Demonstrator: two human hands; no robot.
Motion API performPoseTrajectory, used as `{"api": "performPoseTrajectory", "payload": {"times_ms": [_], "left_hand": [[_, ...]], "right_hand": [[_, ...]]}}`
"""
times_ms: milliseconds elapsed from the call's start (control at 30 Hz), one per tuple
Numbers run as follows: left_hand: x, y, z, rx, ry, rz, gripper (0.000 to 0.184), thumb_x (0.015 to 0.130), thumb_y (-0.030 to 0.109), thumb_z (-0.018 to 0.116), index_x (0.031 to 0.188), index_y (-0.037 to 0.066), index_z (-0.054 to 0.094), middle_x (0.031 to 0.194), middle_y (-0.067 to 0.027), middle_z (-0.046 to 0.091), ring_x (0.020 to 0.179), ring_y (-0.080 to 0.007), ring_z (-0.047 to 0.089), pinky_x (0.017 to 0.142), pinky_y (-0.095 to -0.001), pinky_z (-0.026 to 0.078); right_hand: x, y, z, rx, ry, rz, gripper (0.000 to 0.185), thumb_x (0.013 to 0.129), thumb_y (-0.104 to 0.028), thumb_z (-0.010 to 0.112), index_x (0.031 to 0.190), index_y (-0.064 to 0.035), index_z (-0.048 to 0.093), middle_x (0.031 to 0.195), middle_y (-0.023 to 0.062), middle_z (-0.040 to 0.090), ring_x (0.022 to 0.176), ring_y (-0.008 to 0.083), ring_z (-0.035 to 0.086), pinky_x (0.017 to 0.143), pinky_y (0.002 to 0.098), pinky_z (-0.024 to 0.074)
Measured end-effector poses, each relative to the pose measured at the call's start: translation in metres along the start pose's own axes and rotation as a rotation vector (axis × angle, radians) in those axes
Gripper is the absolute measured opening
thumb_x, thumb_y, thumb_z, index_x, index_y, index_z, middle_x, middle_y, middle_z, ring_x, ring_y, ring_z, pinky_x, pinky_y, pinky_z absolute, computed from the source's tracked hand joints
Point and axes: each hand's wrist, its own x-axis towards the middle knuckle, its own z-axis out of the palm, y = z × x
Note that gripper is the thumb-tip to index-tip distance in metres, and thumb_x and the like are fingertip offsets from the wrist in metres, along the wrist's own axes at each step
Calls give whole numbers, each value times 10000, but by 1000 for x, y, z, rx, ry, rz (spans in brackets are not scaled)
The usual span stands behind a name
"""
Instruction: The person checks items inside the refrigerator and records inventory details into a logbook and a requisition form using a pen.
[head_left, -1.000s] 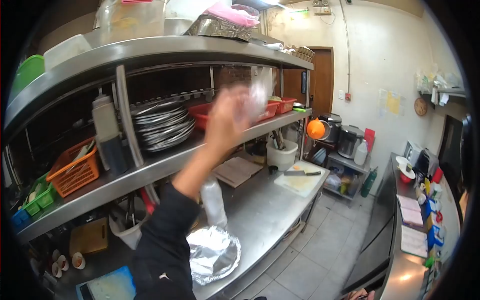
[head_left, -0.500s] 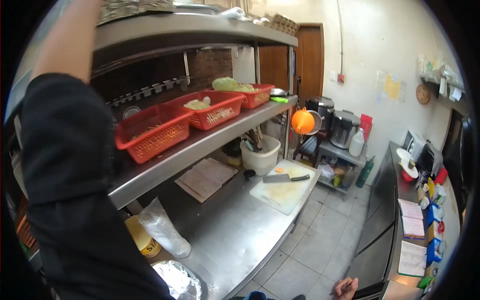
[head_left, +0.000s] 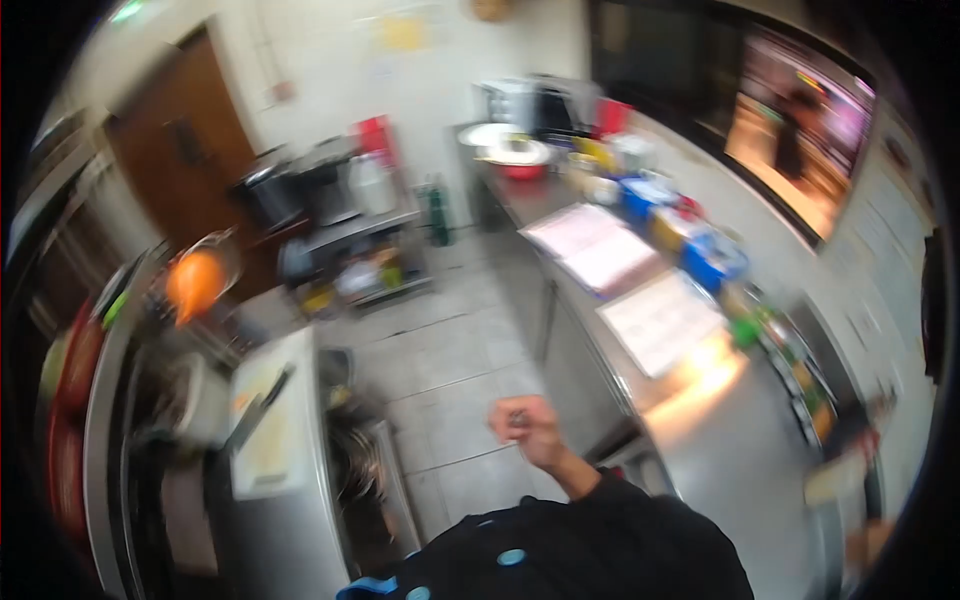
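My right hand (head_left: 527,428) is raised over the tiled floor in front of my dark top, its fingers curled closed. Something small and dark shows between the fingers, too blurred to name. It touches no surface and hangs between the two counters. My left hand is out of view. To the left, a cleaver (head_left: 258,412) lies across a white cutting board (head_left: 268,462) on the steel table. Nearest on the right are an open notebook (head_left: 592,245) and a second sheet-like book (head_left: 662,318) on the steel counter.
Blue containers (head_left: 714,258) and bottles line the right counter by the wall. An orange funnel (head_left: 195,282) hangs at the left shelf. Large cookers (head_left: 330,185) and a white jug (head_left: 374,186) stand on a low rack ahead. Beyond the window, a blurred person (head_left: 795,130) is visible.
My view has swung right, away from the shelf with red baskets toward the notebook counter. The raised left arm has left view; my right hand now shows nearer the centre.
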Motion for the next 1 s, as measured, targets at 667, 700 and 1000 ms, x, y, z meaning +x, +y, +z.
{"api": "performPoseTrajectory", "payload": {"times_ms": [667, 700, 1000], "left_hand": [[180, 455, 752, -1194, -1314, 1138, 673, 815, 438, 622, 1309, 27, 422, 1258, -228, 494, 1156, -326, 487, 970, -370, 377], [182, 489, 778, -1225, -1255, 1209, 681, 810, 452, 620, 1307, 28, 425, 1262, -229, 488, 1159, -331, 480, 977, -374, 370], [150, 722, 874, -1380, -564, 822, 517, 751, 246, 634, 1219, 82, 488, 1248, -181, 449, 1201, -331, 383, 998, -458, 289]], "right_hand": [[23, -211, -171, -1587, 1302, -538, 666, 844, -640, 363, 681, -14, 519, 567, 14, 417, 515, 132, 370, 493, 267, 286], [34, -239, -150, -1899, 1252, -299, 640, 831, -617, 412, 691, -3, 527, 595, 39, 447, 534, 151, 402, 522, 282, 312], [191, -503, -158, -1947, -400, 3750, 467, 944, -349, 363, 1262, -10, 402, 1239, 110, 461, 1100, 259, 467, 950, 367, 379]]}}
